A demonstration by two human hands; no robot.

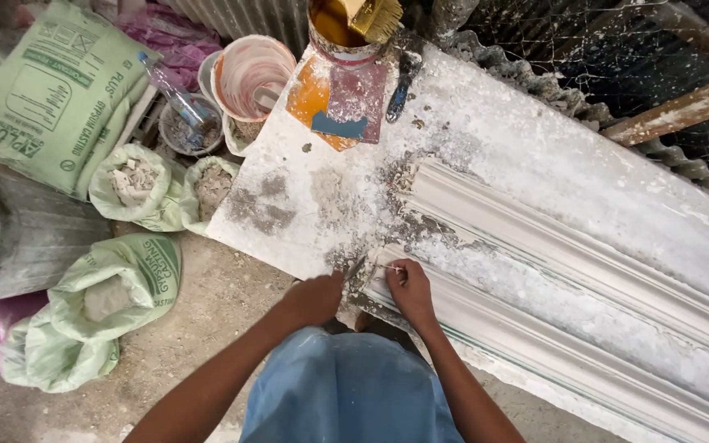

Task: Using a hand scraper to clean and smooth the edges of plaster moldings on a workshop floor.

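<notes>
Here, cleanup at the moulding (568,271) end, partly done
Left hand (315,297) is closed on a small scraper (354,269); right hand (409,283) pinches the moulding's near end on the table (486,123); crumbs still litter that end

left hand (315,297) grips scraper (355,269) | right hand (408,285) on plaster moulding (568,328) end | worktable (486,123)

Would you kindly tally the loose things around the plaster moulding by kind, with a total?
Green sacks: 4 (one full, three open)
Buckets and tubs: 3 ()
Brushes: 1
Plastic bottles: 1
Dark-handled tools on the table: 1
Total: 10

The left hand and right hand work at the moulding's near end.
</notes>
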